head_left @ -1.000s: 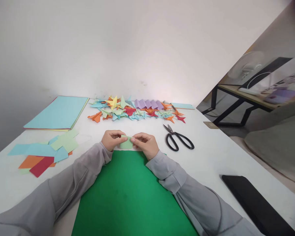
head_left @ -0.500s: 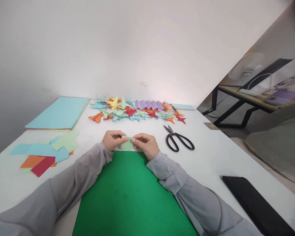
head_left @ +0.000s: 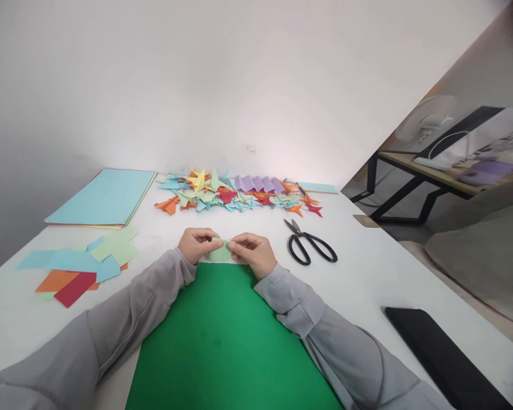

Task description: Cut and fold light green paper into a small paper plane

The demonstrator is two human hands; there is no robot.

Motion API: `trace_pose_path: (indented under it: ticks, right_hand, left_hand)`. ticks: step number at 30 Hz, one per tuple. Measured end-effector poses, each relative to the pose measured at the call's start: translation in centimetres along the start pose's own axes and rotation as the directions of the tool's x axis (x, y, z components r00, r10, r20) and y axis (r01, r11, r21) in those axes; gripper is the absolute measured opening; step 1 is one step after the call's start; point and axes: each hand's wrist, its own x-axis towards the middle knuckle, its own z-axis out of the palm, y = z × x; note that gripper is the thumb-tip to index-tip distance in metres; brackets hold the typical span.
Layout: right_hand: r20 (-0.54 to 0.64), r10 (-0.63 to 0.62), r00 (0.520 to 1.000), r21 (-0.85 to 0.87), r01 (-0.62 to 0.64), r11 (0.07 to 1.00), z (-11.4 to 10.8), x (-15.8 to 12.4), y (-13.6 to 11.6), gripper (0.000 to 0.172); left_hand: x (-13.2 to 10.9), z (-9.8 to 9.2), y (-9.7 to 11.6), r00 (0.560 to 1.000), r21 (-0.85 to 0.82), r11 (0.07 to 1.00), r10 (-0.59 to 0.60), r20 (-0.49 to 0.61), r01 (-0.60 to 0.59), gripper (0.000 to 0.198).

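Observation:
A small folded piece of light green paper (head_left: 219,251) is pinched between both of my hands at the far edge of a large green sheet (head_left: 222,341). My left hand (head_left: 195,244) grips its left side with curled fingers. My right hand (head_left: 255,252) grips its right side, thumb and forefinger pressed on the paper. Both arms wear grey sleeves and rest on the white table (head_left: 367,267).
Black scissors (head_left: 310,244) lie just right of my hands. A row of folded coloured paper shapes (head_left: 239,193) runs along the back. A stack of blue sheets (head_left: 105,196) sits back left, paper scraps (head_left: 77,265) at left, a black flat object (head_left: 440,356) at lower right.
Almost nothing differs; my fingers shifted slightly on the light green paper and the view tilted a little.

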Motion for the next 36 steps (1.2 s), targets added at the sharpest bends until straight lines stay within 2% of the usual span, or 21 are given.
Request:
trace_pose_path:
  ticks: [5,14,26,36]
  right_hand:
    - [0.032,0.045,0.998,0.017,-0.045,0.999,0.25,-0.1,-0.13,0.023]
    - [0.038,0.029,0.999,-0.032,-0.028,0.999,0.12,-0.05,-0.02,0.022]
    - [0.045,0.047,0.998,-0.011,-0.046,0.999,-0.07,0.09,-0.05,0.024]
    - [0.044,0.045,0.998,0.0,-0.045,0.999,-0.16,0.38,0.33,0.025]
  left_hand:
    - [-0.13,0.01,-0.04,1.0,0.05,0.999,-0.003,0.026,0.002,0.014]
    - [-0.12,-0.03,-0.33,0.999,0.101,0.995,0.016,0.045,-0.021,0.015]
    - [-0.21,0.24,0.34,0.999,0.024,0.999,-0.026,0.026,0.025,0.017]
    - [-0.07,0.01,0.26,0.999,0.039,0.998,-0.044,0.032,0.042,0.019]
